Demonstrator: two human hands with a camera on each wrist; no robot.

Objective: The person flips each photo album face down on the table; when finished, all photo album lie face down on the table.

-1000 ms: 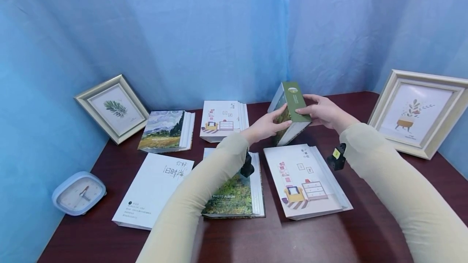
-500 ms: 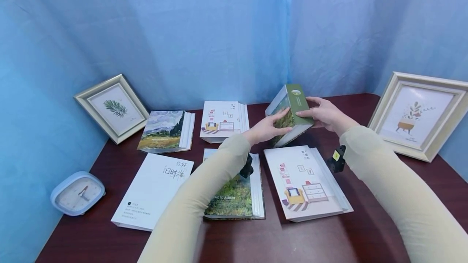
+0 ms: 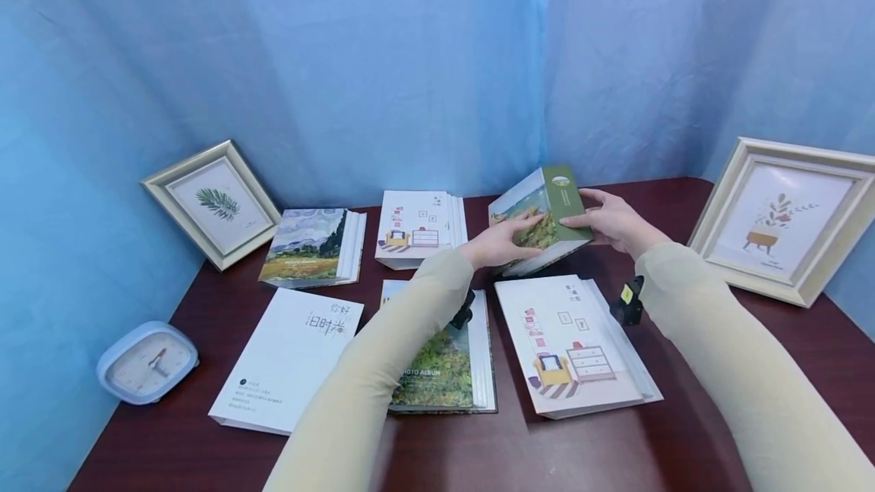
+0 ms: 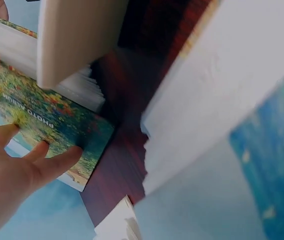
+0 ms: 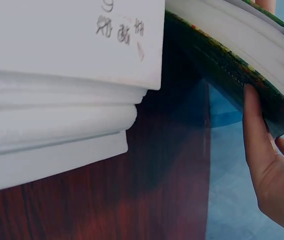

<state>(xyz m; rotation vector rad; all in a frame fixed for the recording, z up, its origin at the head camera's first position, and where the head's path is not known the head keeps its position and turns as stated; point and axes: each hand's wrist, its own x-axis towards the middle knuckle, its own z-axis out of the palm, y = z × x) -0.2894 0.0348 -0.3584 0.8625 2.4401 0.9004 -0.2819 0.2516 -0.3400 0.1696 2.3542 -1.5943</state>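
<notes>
A: Where's the green-spined album [image 3: 555, 200]?

B: On the far side of the table [image 3: 454, 450], right of the middle, between the 2 hands. It's tilted, with its painted cover facing up and to the left and its spine on the right. I can't tell whether its lower edge touches the tabletop.

A: How are the hands set?

B: The left hand [image 3: 502, 244] has its fingers spread across the painted cover, pressing rather than wrapping. The right hand [image 3: 611, 220] lays its thumb on the spine, other fingers round behind, so it pinches the spine side.

A: Which step is this?

B: I'd call it mid-placing: 1 album held at a slant, neither upright nor flat.

A: And the next move?

B: It calls for an even hold, I'd judge: right hand guiding the spine, left hand steadying the cover so it doesn't slip. The white album with the armchair picture [image 3: 570, 344] lies just on the near side, so a careless swing could knock its far edge. The right picture frame [image 3: 779, 219] stands well apart.
</notes>
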